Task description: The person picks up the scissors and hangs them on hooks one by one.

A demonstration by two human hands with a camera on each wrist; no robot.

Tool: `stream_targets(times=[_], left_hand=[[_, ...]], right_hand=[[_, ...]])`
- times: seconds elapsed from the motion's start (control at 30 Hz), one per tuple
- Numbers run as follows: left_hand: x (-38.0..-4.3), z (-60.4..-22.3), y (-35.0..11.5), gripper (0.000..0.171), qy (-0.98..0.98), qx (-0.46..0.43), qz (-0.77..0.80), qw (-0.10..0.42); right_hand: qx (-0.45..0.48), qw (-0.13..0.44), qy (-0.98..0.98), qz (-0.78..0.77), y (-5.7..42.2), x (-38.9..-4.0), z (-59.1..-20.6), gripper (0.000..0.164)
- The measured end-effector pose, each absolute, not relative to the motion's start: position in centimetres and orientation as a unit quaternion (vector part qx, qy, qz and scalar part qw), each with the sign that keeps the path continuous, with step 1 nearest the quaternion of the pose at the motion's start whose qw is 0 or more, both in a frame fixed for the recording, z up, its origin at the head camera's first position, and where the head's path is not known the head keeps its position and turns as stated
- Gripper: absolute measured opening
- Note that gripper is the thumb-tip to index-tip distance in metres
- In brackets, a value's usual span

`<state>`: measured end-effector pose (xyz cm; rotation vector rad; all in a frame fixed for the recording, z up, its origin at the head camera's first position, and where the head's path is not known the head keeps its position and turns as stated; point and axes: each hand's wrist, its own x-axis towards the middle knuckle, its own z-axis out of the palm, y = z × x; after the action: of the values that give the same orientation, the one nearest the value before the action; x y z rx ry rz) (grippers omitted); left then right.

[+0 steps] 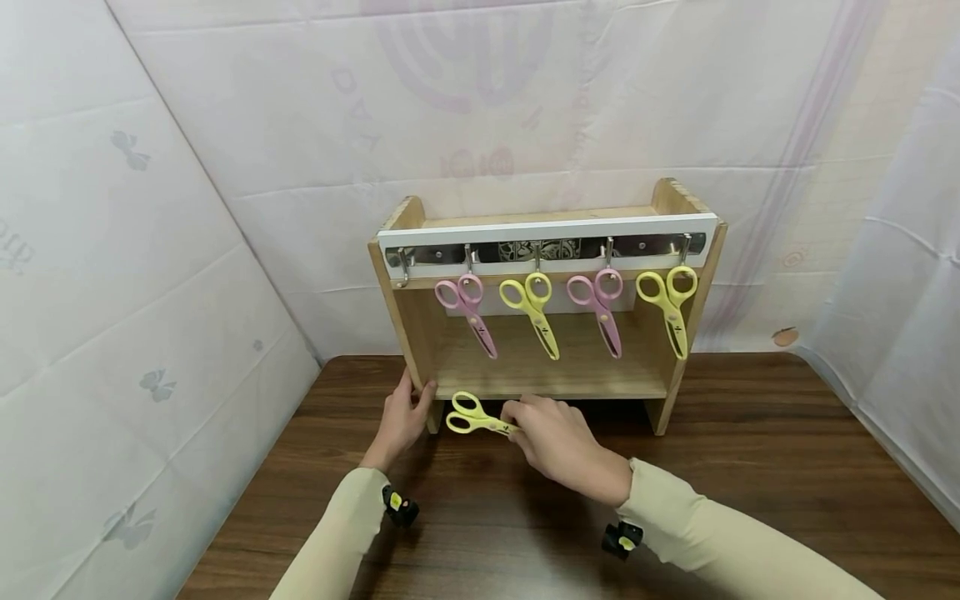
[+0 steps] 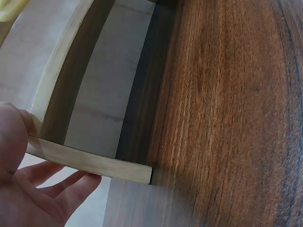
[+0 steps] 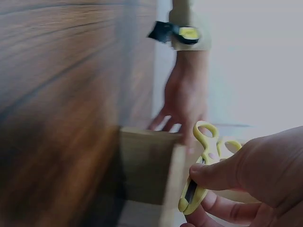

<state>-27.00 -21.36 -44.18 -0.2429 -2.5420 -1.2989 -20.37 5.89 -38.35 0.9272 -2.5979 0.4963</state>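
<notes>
My right hand point(image 1: 558, 442) pinches a pair of yellow scissors point(image 1: 467, 413) by the blades, handles pointing left, in front of the lower shelf of a wooden rack point(image 1: 555, 389). In the right wrist view, the thumb presses on the blades of those scissors point(image 3: 212, 153). My left hand point(image 1: 401, 421) grips the rack's left side panel point(image 1: 411, 333) low down. Seen from the left wrist, the fingers of that hand point(image 2: 52, 194) lie along the outer face of the panel point(image 2: 94, 161).
A white hook rail point(image 1: 442, 223) spans the rack's front. Pink scissors point(image 1: 467, 308) and yellow scissors point(image 1: 534, 307) alternate on its hooks, right of the leftmost hook point(image 1: 402, 267). The rack stands on a dark wooden table point(image 1: 480, 517), with a white cloth point(image 1: 525, 100) behind.
</notes>
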Motion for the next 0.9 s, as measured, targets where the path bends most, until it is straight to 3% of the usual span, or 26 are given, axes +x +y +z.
stream_targets(times=[0.27, 0.47, 0.67, 0.9], left_hand=[[-27.1, -44.2, -21.5, 0.043, -0.884, -0.087, -0.434, 0.15], [-27.2, -44.2, -21.4, 0.026, -0.886, -0.082, -0.431, 0.153], [-27.2, -44.2, -21.4, 0.041, -0.88, -0.086, -0.441, 0.153], [-27.1, -44.2, -21.3, 0.044, -0.877, -0.085, -0.447, 0.151]], right_hand=[[0.366, 0.214, -0.881, 0.212, 4.7, -20.3, -34.4, 0.014], [0.367, 0.231, -0.861, 0.265, 3.5, -20.7, -31.5, 0.012], [0.367, 0.255, -0.843, 0.299, 2.3, -21.4, -30.0, 0.01], [0.366, 0.267, -0.831, 0.322, 0.8, -22.0, -29.1, 0.01]])
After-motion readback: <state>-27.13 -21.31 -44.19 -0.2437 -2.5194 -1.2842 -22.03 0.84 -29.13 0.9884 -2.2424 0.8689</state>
